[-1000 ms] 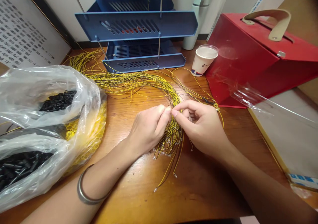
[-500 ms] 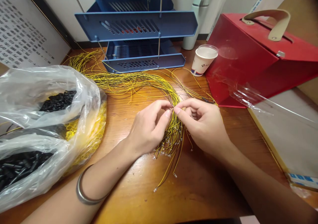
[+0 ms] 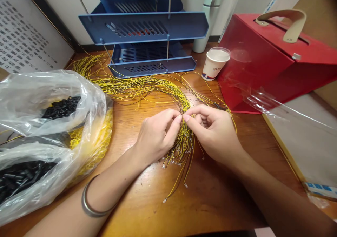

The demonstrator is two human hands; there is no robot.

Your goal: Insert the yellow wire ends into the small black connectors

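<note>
Over a bundle of thin yellow and black wires [image 3: 158, 84], my two hands meet fingertip to fingertip. My left hand [image 3: 159, 131] is closed in a pinch, thumb against index finger; whatever sits between them is too small to make out. Likewise pinched, my right hand [image 3: 214, 130] touches the left fingertips, its other fingers curled in. Small clear tips [image 3: 179, 156] end the wires just below my hands. One pair reaches farther toward me, its clear tip [image 3: 165, 200] lying on the wooden table [image 3: 210, 202].
Plastic bags [image 3: 100, 89] holding small black pieces and yellow rings stand at left. Behind the wires is a blue tiered tray [image 3: 147, 28]. A paper cup [image 3: 214, 65], a pale bottle [image 3: 204, 30] and a red box [image 3: 263, 61] with a beige handle stand at back right.
The left thumb and index finger have closed together, and both hands' fingertips now touch. The wires and surrounding things look unmoved.
</note>
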